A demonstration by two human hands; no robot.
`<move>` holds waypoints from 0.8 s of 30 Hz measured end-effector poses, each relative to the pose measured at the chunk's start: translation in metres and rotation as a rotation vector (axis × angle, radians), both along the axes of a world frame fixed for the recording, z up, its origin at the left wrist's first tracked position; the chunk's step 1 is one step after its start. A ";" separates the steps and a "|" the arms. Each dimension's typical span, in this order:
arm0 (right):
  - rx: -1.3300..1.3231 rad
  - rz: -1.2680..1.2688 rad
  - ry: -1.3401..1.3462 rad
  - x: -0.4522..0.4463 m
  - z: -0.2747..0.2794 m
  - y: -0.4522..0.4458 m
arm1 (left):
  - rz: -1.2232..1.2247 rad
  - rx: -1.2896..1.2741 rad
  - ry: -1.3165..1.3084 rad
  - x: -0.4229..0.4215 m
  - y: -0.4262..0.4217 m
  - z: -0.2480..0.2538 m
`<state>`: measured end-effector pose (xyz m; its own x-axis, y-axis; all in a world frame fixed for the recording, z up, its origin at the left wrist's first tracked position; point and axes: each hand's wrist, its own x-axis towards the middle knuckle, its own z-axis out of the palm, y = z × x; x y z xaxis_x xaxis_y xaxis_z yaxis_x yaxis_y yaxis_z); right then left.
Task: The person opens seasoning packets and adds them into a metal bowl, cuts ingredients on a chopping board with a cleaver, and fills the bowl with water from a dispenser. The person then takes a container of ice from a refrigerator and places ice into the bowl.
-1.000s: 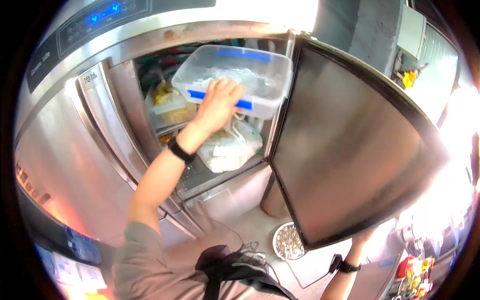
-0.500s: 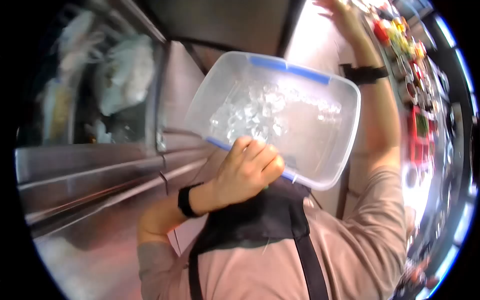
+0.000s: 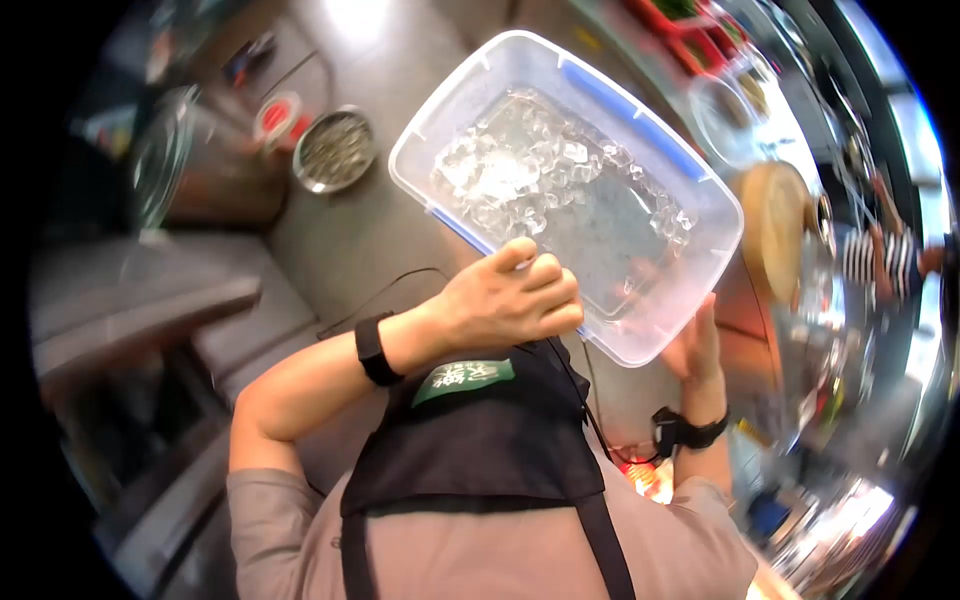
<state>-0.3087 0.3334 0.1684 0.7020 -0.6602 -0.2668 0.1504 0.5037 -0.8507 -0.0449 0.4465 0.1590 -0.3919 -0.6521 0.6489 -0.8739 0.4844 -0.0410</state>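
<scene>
A clear plastic bin with blue latches hangs tilted in front of my chest. Ice cubes lie inside it, mostly toward its left and upper side. My left hand is closed over the near rim. At the bin's lower right corner, my right hand has its fingers spread against or behind the wall; the clear plastic partly covers them. I wear a black band on each wrist and a black apron with a green label.
On the floor at the upper left stands a round bowl of small pieces, beside a red-and-white container. A round wooden block and a counter with red trays are on the right. A person in stripes stands farther right.
The view has turned from the open refrigerator to the floor and counter. The bin has come out with my left hand, and my right hand has left the door and come down to the bin.
</scene>
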 end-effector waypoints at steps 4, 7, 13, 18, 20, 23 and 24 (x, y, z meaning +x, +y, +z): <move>0.125 -0.348 -0.071 0.039 -0.045 0.035 | -0.304 0.050 -0.027 0.042 -0.053 -0.049; 0.111 -0.493 -0.082 0.059 -0.054 0.046 | -0.484 0.158 -0.038 0.063 -0.076 -0.062; 0.077 -0.719 -0.040 0.102 -0.073 0.074 | -0.720 0.145 -0.112 0.095 -0.111 -0.076; -0.006 -0.915 -0.077 0.155 -0.095 0.084 | -0.900 0.088 -0.098 0.123 -0.147 -0.087; -0.038 -0.950 -0.051 0.156 -0.103 0.075 | -0.944 0.011 -0.104 0.119 -0.165 -0.091; -0.037 -1.166 -0.121 0.169 -0.111 0.069 | -1.026 0.016 -0.171 0.118 -0.199 -0.083; -0.060 -1.222 -0.126 0.179 -0.115 0.065 | -1.082 -0.008 -0.176 0.124 -0.210 -0.074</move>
